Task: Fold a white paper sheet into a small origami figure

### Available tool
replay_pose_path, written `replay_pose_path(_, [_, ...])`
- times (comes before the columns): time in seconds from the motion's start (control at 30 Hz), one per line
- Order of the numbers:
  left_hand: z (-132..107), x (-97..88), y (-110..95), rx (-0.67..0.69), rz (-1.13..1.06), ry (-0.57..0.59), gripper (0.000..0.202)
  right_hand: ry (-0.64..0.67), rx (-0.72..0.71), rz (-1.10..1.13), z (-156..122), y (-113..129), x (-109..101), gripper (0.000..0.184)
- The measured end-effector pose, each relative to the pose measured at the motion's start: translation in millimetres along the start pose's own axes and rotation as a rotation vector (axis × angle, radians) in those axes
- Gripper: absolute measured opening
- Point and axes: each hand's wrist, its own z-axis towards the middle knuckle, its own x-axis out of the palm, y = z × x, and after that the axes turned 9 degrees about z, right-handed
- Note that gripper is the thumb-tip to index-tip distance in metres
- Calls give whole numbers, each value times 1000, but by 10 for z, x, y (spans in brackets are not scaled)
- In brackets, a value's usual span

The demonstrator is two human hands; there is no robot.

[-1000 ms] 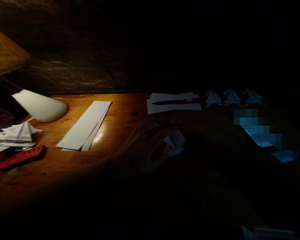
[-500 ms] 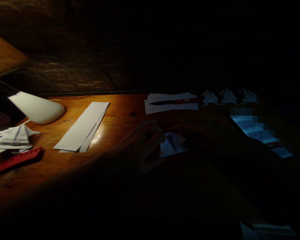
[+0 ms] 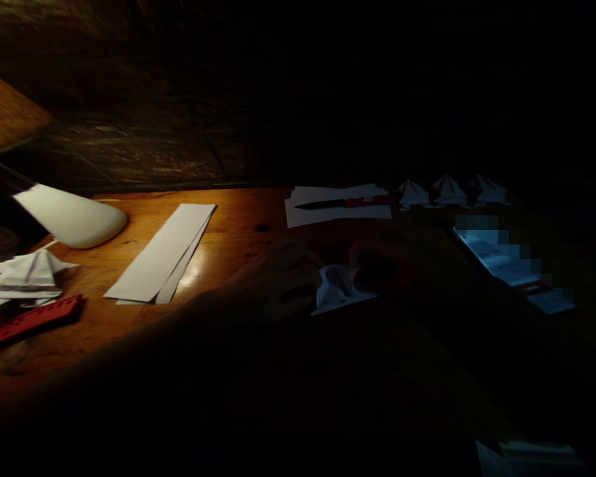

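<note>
The scene is very dark. A small folded white paper piece [image 3: 338,289] lies on the wooden table [image 3: 238,232] between my two hands. My left hand [image 3: 278,281] is curled with its fingers closed against the left edge of the paper. My right hand [image 3: 387,268] is a dim shape pressed on the paper's right side; its fingers look closed on it. Both forearms are in deep shadow.
Long white paper strips [image 3: 161,255] lie left of centre. A white lamp head [image 3: 72,215] lights the left. Folded paper [image 3: 22,275] and a red ruler [image 3: 32,318] sit far left. A knife on white sheets [image 3: 340,202], three folded paper figures [image 3: 447,191] and a lit phone [image 3: 511,268] lie behind and right.
The left hand's fingers, spread a second ago, have curled in against the paper. The paper piece has been turned and flattened a little between both hands.
</note>
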Motion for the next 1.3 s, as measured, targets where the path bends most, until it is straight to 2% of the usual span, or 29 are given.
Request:
replay_pose_path(0.1, [10,-26,14,58,25,13,11,-5,-25,47,9,11,9,23])
replay_pose_path(0.23, [7,-38,50,18,-32,18,9,-16,-21,62,12,-4,-12,17])
replay_pose_path(0.33, [19,-52,64,-38,-110,99,14,11,-75,-26,11,-62,-49,11])
replay_pose_path(0.47, [51,-89,63,-32,-154,165,14,40,-186,-80,40,-126,-75,19])
replay_pose_path(0.7, [74,-97,69,-76,-176,156,14,237,-203,28,144,-14,-70,20])
replay_pose_path(0.93, [77,-81,59,-8,-181,91,16,153,-279,-93,123,-75,-76,19])
replay_pose_path(1.13, [77,-67,60,-1,-161,106,16,151,-350,-52,137,-56,-49,20])
replay_pose_path(1.3, [82,-85,46,-18,-147,131,13,211,-329,-108,155,-25,-69,22])
